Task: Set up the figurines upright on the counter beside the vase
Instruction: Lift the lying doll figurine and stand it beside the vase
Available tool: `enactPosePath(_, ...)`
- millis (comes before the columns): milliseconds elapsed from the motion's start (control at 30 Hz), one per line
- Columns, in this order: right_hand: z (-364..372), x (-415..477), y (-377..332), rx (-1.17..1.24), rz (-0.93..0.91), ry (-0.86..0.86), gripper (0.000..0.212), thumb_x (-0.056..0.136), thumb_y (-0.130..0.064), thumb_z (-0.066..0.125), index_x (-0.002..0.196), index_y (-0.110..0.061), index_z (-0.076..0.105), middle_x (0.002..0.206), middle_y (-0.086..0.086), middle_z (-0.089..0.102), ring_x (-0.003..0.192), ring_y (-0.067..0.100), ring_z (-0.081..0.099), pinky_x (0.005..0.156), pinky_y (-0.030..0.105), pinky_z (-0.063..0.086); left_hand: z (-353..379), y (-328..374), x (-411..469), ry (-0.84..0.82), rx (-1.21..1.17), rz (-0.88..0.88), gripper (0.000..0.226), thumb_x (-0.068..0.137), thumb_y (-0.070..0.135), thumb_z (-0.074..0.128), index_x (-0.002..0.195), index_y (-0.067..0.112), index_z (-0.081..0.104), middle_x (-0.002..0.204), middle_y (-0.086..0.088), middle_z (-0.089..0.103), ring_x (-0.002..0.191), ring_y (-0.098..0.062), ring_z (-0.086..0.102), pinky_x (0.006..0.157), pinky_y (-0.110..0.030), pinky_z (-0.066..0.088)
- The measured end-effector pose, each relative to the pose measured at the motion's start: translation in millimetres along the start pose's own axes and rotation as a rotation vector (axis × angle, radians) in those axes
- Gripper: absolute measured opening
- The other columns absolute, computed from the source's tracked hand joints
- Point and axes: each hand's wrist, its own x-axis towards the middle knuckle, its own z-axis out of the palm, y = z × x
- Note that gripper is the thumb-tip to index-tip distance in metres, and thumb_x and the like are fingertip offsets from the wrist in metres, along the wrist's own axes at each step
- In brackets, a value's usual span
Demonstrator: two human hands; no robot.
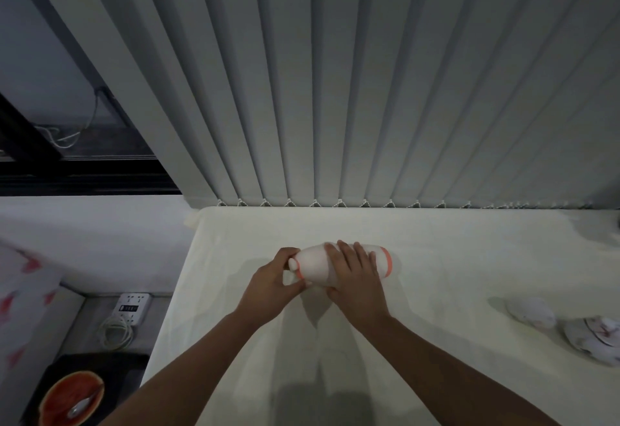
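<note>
A white vase (pixel 380 263) with orange rings lies on its side in the middle of the white counter (pixel 453 251), held a little above or on the surface. My left hand (pixel 273 286) grips its narrow neck end at the left. My right hand (pixel 357 273) lies over its body, fingers spread across the top. Two white figurines lie on their sides at the right of the counter: a smaller one (pixel 531 312) and a larger one (pixel 595 336) with thin dark and pink markings, near the frame's edge.
Grey vertical blinds (pixel 335 90) hang right behind the counter's far edge. To the left, lower down, lie a white power strip (pixel 132 308) with a coiled cable, and an orange bowl (pixel 72 398) with a spoon on a dark tray. A dark window frame (pixel 84 174) is at far left.
</note>
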Motion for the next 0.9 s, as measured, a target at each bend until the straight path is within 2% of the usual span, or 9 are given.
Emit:
enactPosePath(133, -9.5, 1.4, 9.7, 0.087, -0.009, -0.032, 0.085, 0.066, -0.029, 0.075, 0.140, -0.024, 0.034, 0.141, 0.009, 0.050, 0.132, 0.036, 0.043, 0.108, 0.055, 0.034, 2.6, 8.0, -1.3, 0.004, -0.069, 0.001, 0.051, 0.073, 0.038, 0.074, 0.115, 0.035, 0.044, 0.106, 0.017, 0.063, 0.094, -0.005, 0.061, 0.086, -0.035, 0.053)
enactPosePath(233, -25.2, 2.3, 13.7, 0.195, 0.023, -0.127, 0.085, 0.071, -0.031, 0.071, 0.145, -0.027, 0.028, 0.147, 0.002, 0.041, 0.138, 0.029, 0.033, 0.113, 0.049, 0.026, 4.0, 20.2, -2.1, 0.007, -0.134, 0.005, 0.047, 0.076, 0.034, 0.075, 0.113, 0.037, 0.045, 0.106, 0.019, 0.063, 0.097, -0.001, 0.061, 0.088, -0.029, 0.051)
enactPosePath(300, -38.4, 5.1, 16.5, 0.277, 0.039, -0.181, 0.087, 0.070, -0.031, 0.071, 0.145, -0.029, 0.028, 0.145, -0.002, 0.042, 0.135, 0.023, 0.035, 0.112, 0.046, 0.028, 4.1, 28.1, -1.8, 0.010, -0.182, 0.004, 0.043, 0.077, 0.033, 0.076, 0.108, 0.041, 0.046, 0.104, 0.018, 0.064, 0.097, 0.000, 0.061, 0.088, -0.027, 0.050)
enactPosePath(400, -58.5, 6.6, 20.6, 0.459, 0.120, -0.243, 0.087, 0.067, -0.029, 0.077, 0.143, -0.031, 0.034, 0.142, -0.006, 0.048, 0.128, 0.017, 0.045, 0.107, 0.042, 0.037, 3.8, 38.8, 0.5, 0.007, -0.295, -0.014, 0.042, 0.073, 0.039, 0.077, 0.104, 0.042, 0.050, 0.107, 0.011, 0.068, 0.100, -0.007, 0.065, 0.092, -0.037, 0.053)
enactPosePath(533, -78.1, 0.2, 24.2, 0.720, 0.189, -0.318, 0.074, 0.062, -0.021, 0.077, 0.126, -0.046, 0.048, 0.114, -0.011, 0.065, 0.101, 0.014, 0.061, 0.087, 0.033, 0.053, 2.8, 56.9, 1.5, -0.001, -0.390, -0.009, 0.050, 0.065, 0.049, 0.077, 0.109, 0.041, 0.053, 0.109, 0.009, 0.070, 0.100, -0.010, 0.067, 0.093, -0.041, 0.054)
enactPosePath(633, -85.0, -8.7, 28.6, 0.817, 0.184, -0.370, 0.071, 0.063, -0.026, 0.079, 0.123, -0.049, 0.050, 0.113, -0.012, 0.067, 0.103, 0.010, 0.062, 0.090, 0.035, 0.054, 2.0, 67.9, -2.3, -0.018, -0.423, -0.001, 0.051, 0.065, 0.044, 0.079, 0.110, 0.038, 0.055, 0.106, 0.007, 0.072, 0.097, -0.011, 0.068, 0.090, -0.040, 0.055)
enactPosePath(767, -91.9, -23.4, 36.6, 0.920, 0.189, -0.433, 0.071, 0.067, -0.024, 0.079, 0.126, -0.049, 0.050, 0.118, -0.013, 0.066, 0.108, 0.008, 0.062, 0.094, 0.036, 0.054, 2.9, 77.1, -11.0, -0.083, -0.461, 0.014, 0.046, 0.073, 0.026, 0.079, 0.114, 0.032, 0.057, 0.107, 0.005, 0.072, 0.099, -0.009, 0.068, 0.085, -0.027, 0.053)
enactPosePath(900, -98.2, -28.9, 46.0, 1.004, 0.190, -0.503, 0.070, 0.072, -0.019, 0.078, 0.129, -0.049, 0.048, 0.122, -0.012, 0.065, 0.113, 0.009, 0.061, 0.097, 0.038, 0.052, 4.7, 82.6, -14.5, -0.145, -0.463, 0.040, 0.049, 0.073, 0.033, 0.078, 0.117, 0.037, 0.057, 0.112, 0.007, 0.070, 0.103, -0.006, 0.066, 0.090, -0.030, 0.052)
